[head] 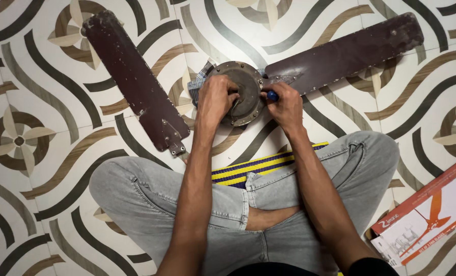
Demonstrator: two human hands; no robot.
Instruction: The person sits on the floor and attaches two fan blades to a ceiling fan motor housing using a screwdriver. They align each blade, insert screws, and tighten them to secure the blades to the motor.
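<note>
Sitting cross-legged on the patterned tile floor [44,204], you have the round fan motor housing [242,87] directly ahead of your knees, resting on a checked cloth [201,81]. Your left hand [215,99] grips its near-left rim, fingers curled tight on the metal. Your right hand [285,105] is closed around a blue-handled screwdriver [272,95] at the housing's right edge, where one brown blade [343,53] attaches. A second, detached blade [133,82] lies to the left. A cardboard box [432,214] sits at lower right.
</note>
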